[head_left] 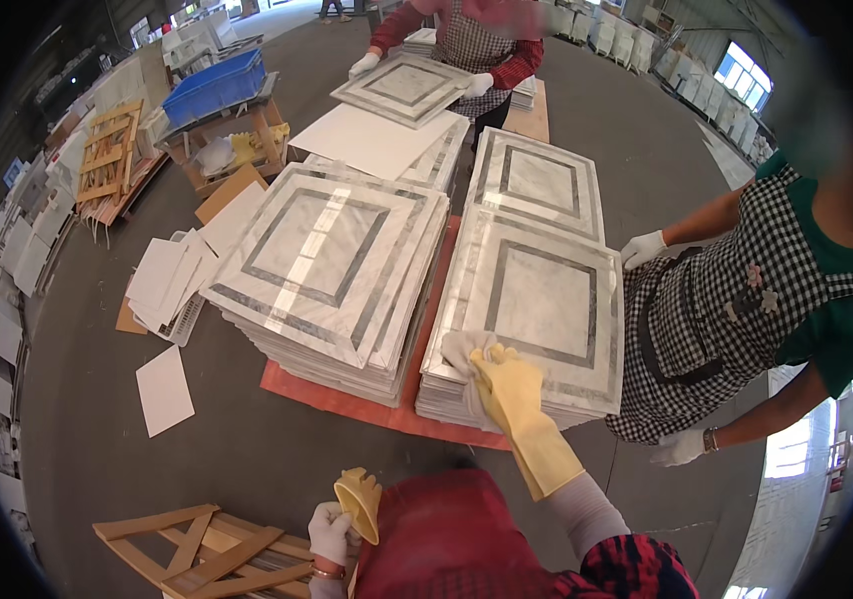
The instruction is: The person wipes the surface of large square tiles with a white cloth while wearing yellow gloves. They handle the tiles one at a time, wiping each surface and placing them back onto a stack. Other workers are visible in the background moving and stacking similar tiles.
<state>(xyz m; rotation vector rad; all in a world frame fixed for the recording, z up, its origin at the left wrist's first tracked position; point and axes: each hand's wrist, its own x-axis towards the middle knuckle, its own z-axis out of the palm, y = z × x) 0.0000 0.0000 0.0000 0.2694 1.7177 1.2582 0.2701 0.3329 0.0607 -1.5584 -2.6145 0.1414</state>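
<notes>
My right hand (509,387) wears a yellow rubber glove and is closed on a pale cloth (464,349). It presses the cloth on the near left corner of a marble tile (546,295) with a grey square border, on top of the near right stack. Down by my red apron (446,524), my left hand (328,531), in a white knit glove, grips an empty yellow rubber glove (359,501) by its cuff. To the left of the cloth stands another tall stack of bordered tiles (316,255), a light streak reflecting off its top.
Across the stacks a co-worker holds a bordered tile (401,88) in both white-gloved hands. Another co-worker in a checked apron (691,309) stands close on the right. White sheets (165,391), a blue bin (212,88) and wooden frames (212,554) lie about the left side.
</notes>
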